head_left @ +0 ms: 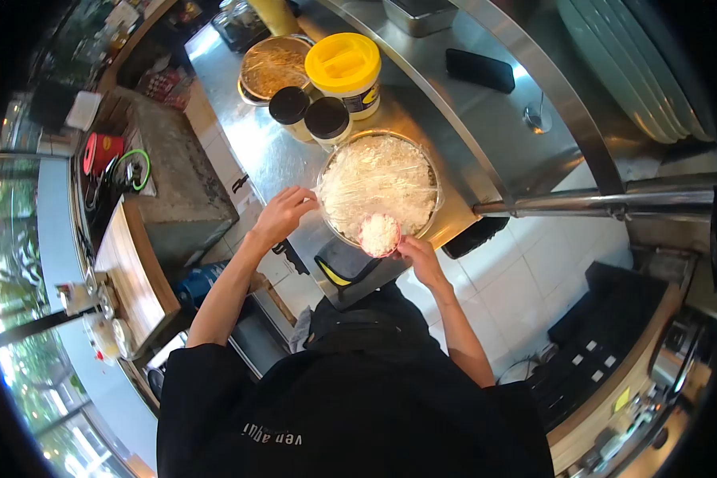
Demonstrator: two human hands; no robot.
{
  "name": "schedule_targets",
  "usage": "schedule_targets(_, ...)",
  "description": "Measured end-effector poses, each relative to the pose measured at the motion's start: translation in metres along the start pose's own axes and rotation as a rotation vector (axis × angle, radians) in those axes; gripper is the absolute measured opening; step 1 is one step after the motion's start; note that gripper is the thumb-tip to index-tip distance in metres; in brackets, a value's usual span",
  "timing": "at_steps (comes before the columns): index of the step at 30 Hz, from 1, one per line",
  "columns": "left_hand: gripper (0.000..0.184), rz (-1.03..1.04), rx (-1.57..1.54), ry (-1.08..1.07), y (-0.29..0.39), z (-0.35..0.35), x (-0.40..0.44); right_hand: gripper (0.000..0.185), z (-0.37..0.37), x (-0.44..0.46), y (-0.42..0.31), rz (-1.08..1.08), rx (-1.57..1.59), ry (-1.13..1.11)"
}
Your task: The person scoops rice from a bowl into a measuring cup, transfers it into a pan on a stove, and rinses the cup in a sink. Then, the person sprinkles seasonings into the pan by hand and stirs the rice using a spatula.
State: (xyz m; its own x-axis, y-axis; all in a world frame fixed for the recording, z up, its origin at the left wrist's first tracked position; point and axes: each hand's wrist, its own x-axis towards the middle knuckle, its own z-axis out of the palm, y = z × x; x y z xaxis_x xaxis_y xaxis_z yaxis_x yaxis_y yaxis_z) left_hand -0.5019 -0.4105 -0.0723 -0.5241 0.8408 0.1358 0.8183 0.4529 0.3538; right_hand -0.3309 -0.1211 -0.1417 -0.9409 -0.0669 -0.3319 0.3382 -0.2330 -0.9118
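Observation:
A large round metal bowl of white, crumbly food [374, 179] stands on the steel counter, with clear plastic film over it. My left hand [287, 213] is at the bowl's left rim, its fingertips pinched at the edge of the film. On the right, my right hand [419, 258] grips a small pink-rimmed cup [380, 236] heaped with the same white food. The cup is over the near edge of the bowl. Just below the bowl lies a dark tray-like object [347, 265] with a yellow edge.
Behind the bowl stand two dark-lidded jars [327, 118], a yellow-lidded tub [343, 64] and a film-covered bowl of brown food [273, 70]. A steel shelf at right holds a phone [479, 71] and a spoon [538, 118]. Stacked plates [621, 72] are at far right.

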Motion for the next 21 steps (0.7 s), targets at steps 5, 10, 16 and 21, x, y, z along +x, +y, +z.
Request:
schedule_targets(5,0.030,-0.224,-0.201,-0.005,0.016,0.049,-0.046,0.024,-0.008,-0.012,0.010,0.082,0.027,-0.121)
schedule_targets(10,0.028,-0.630,-0.572,0.208,0.041,0.096,-0.081,0.032,-0.002,-0.027,-0.016,0.208,0.024,-0.115)
schedule_targets(16,0.054,-0.573,-2.481,1.655,0.048,0.074,-0.052,0.038,0.005,-0.023,-0.005,0.045,0.346,-0.030)
schedule_targets(21,0.062,0.060,-2.774,1.685,0.037,0.056,-0.011,0.043,0.033,-0.028,-0.037,-0.141,0.322,-0.072)
